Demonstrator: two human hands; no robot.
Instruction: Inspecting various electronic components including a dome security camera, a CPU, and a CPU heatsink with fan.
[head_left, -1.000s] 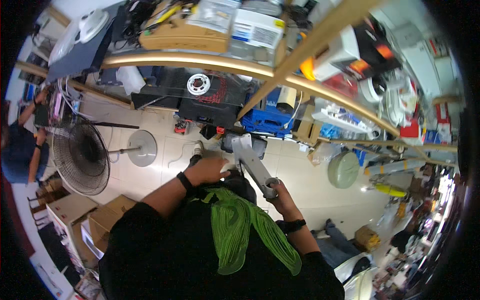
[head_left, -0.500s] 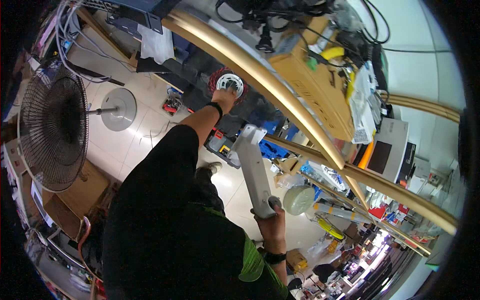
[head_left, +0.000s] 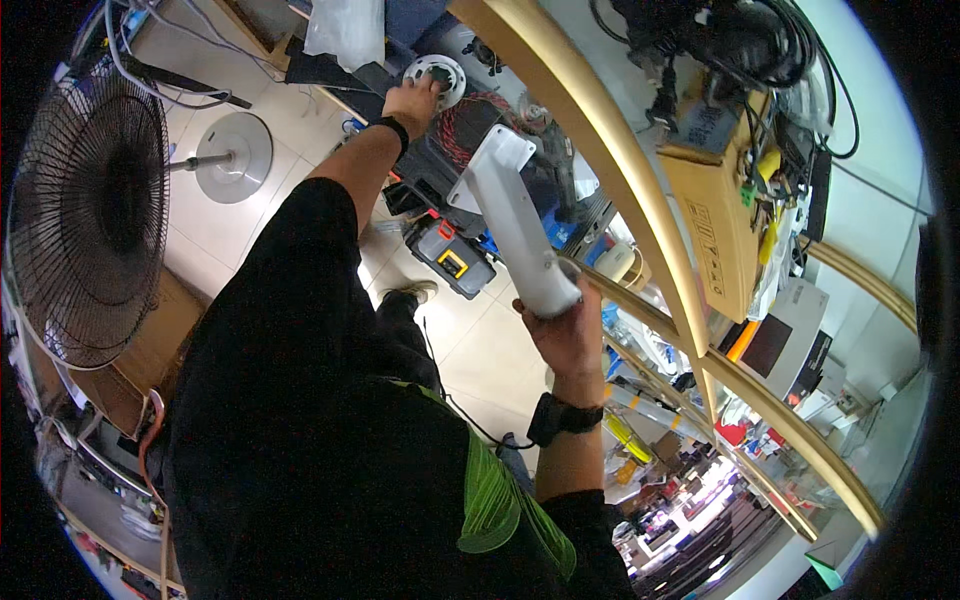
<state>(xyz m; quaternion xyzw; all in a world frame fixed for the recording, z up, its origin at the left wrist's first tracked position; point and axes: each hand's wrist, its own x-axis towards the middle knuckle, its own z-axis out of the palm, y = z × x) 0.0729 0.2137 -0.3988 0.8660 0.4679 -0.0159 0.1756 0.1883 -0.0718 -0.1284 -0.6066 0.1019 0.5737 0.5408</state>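
My left hand (head_left: pixel 412 103) reaches forward with its fingers closed on the near rim of a white ring-shaped part (head_left: pixel 452 76), which has an open centre. Just beside the ring, a red cable (head_left: pixel 463 132) lies loosely coiled on a dark shelf surface. My right hand (head_left: pixel 565 335) grips the lower end of a long white bracket arm (head_left: pixel 520 230). The bracket is tilted, and a square mounting plate with holes forms its upper end. Part of its rounded lower end is hidden by my fingers.
A wooden shelf edge (head_left: pixel 600 130) curves past the bracket on the right. Above it stand a cardboard box (head_left: pixel 712 230) and black cables (head_left: pixel 770 40). A toolbox (head_left: pixel 450 258) sits on the floor ahead. To the left stands a fan (head_left: pixel 95 215) with a round base (head_left: pixel 234 157).
My left hand has moved the white ring off to the left of the red cable coil. The bracket in my right hand now sits closer to the shelf. The whole view has shifted.
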